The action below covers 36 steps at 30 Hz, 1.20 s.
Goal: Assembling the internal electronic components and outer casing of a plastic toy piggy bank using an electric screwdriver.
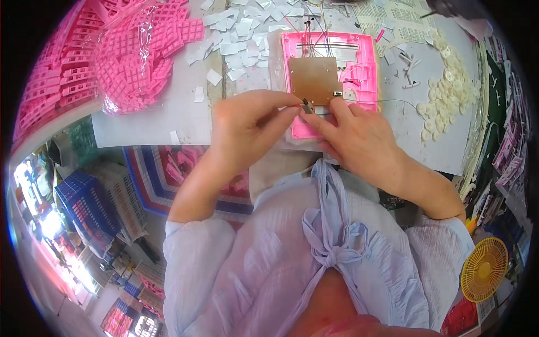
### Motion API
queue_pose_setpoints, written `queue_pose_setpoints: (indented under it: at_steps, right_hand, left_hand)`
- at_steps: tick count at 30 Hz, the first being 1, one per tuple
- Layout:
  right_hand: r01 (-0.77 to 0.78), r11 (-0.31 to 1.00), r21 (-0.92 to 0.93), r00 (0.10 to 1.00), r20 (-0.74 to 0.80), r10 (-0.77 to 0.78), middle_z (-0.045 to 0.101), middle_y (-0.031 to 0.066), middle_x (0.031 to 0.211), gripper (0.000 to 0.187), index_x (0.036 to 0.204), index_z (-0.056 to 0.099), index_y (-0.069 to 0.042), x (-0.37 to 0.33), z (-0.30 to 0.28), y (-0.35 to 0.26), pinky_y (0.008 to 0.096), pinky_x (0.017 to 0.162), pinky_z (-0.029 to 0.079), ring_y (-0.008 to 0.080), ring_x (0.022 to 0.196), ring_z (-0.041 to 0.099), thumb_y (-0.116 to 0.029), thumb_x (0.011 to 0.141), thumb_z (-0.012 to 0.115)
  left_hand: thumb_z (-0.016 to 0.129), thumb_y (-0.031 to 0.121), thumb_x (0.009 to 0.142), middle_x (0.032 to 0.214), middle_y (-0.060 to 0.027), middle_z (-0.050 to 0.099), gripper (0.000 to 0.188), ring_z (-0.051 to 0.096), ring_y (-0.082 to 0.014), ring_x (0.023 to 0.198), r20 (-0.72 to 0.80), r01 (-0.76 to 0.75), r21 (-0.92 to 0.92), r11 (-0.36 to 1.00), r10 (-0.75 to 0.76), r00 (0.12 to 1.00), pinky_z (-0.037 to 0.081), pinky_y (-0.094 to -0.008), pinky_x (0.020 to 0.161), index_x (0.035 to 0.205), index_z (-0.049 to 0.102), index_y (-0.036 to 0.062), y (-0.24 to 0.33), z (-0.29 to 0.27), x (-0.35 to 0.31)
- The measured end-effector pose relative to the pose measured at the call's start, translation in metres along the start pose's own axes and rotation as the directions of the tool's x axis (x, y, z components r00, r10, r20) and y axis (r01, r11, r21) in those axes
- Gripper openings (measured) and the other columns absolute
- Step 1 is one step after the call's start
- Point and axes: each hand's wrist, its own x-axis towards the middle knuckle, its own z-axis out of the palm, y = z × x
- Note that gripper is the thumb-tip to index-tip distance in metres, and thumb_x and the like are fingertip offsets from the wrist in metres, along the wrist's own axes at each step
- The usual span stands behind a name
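In front of me lies a pink plastic case (368, 84) with a brown circuit board (313, 78) on it. Thin wires run from the board's far edge, and a small slide switch (337, 94) shows at its right corner. My left hand (241, 126) pinches a small grey-brown part (307, 107) with a dark tip at the board's near edge; its exact kind is too small to tell. My right hand (362, 132) meets it there, thumb against the part and forefinger at the board's edge. The right hand's other fingers curl near the case's front and are partly hidden.
Pink grid-like plastic pieces (135, 67) are heaped at the left, some under clear film. White paper-like squares (241, 42) scatter across the back. Cream round discs (443, 95) and small white pins (411, 70) lie at the right. A yellow basket (484, 269) stands lower right, blue crates (87, 194) lower left.
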Motion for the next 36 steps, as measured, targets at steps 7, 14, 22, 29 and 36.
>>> queue_pose_setpoints:
  at_steps: [7,14,22,29,36]
  right_hand:
    - [0.117,0.919,0.376,0.985,-0.16,-0.06,0.064,0.0088,0.1,0.042,0.123,0.066,-0.01,-0.006,-0.024,0.033,0.0376,0.071,0.055,0.0254,0.084,0.065,-0.018,0.083,0.074]
    - [-0.006,0.807,0.59,0.936,-0.281,0.213,0.071,0.0106,0.095,0.022,0.103,0.074,-0.004,-0.021,-0.028,0.027,0.0309,0.068,0.055,0.0219,0.077,0.068,-0.01,0.082,0.077]
    - [-0.237,0.727,0.645,0.943,-0.027,0.331,0.069,0.0112,0.084,0.014,0.098,0.073,-0.006,-0.044,-0.026,0.038,0.0341,0.065,0.053,0.026,0.072,0.067,-0.012,0.085,0.074]
    - [-0.07,0.928,0.365,0.973,-0.181,0.144,0.068,0.008,0.086,0.012,0.088,0.069,-0.006,-0.047,-0.015,0.043,0.0381,0.068,0.053,0.028,0.08,0.065,-0.015,0.083,0.074]
    - [-0.006,0.96,0.279,0.969,-0.234,0.074,0.069,0.0049,0.09,0.012,0.087,0.07,-0.006,-0.045,-0.009,0.045,0.0363,0.069,0.053,0.0259,0.085,0.065,-0.013,0.08,0.077]
  left_hand:
    - [0.076,-0.004,0.082,0.079,-0.0064,0.065,0.015,0.062,-0.0143,0.068,0.008,-0.217,0.104,0.971,0.217,0.976,0.047,-0.0257,0.057,0.096,0.076,0.003,0.001,0.021,0.004]
    - [0.077,-0.002,0.081,0.082,-0.0079,0.065,0.015,0.063,-0.0173,0.068,0.093,-0.303,0.073,0.95,0.296,0.951,0.049,-0.0289,0.057,0.095,0.074,0.002,0.01,0.041,0.02]
    - [0.077,0.002,0.082,0.085,-0.0093,0.065,0.025,0.063,-0.0212,0.067,0.123,-0.302,0.098,0.948,0.29,0.949,0.051,-0.0304,0.057,0.105,0.069,0.0029,0.016,0.05,0.02]
    - [0.076,0.004,0.081,0.085,-0.0109,0.064,0.019,0.064,-0.0296,0.073,0.222,-0.365,0.101,0.926,0.337,0.915,0.052,-0.0385,0.062,0.098,0.068,0.0037,0.004,0.06,0.007]
    - [0.075,0.005,0.081,0.086,-0.0097,0.064,0.018,0.064,-0.029,0.077,0.248,-0.39,0.148,0.909,0.347,0.904,0.052,-0.04,0.065,0.098,0.068,0.0051,-0.005,0.065,0.002]
